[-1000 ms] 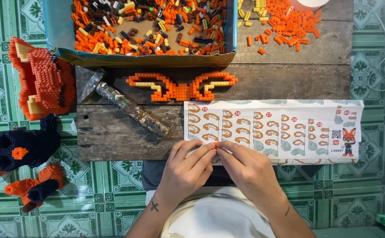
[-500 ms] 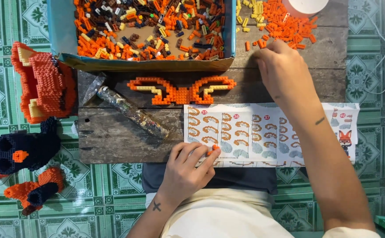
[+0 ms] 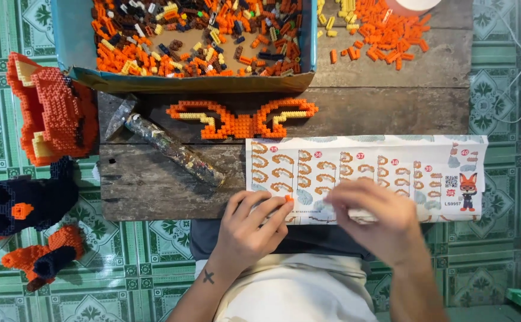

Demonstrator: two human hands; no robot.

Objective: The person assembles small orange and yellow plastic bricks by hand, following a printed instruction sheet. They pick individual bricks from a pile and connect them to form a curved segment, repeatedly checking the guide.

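Observation:
My left hand [image 3: 249, 229] rests at the near edge of the wooden board [image 3: 153, 185], pinching a small orange brick [image 3: 288, 198] at its fingertips over the instruction sheet [image 3: 367, 173]. My right hand [image 3: 375, 220] is blurred and lies on the sheet's lower middle, fingers curled; I cannot tell whether it holds a brick. Beyond the sheet lies a flat orange and cream wing-shaped brick assembly [image 3: 242, 119].
A blue box [image 3: 189, 36] full of orange, dark and cream bricks stands at the back. Loose orange bricks [image 3: 385, 33] lie to its right. A hammer [image 3: 165, 143] lies on the board. Built orange [image 3: 49, 110] and dark [image 3: 31, 206] brick pieces rest on the tiled floor at left.
My right hand reached out to the loose orange bricks at the back right, then came back to the sheet beside my left hand. The left hand stayed put.

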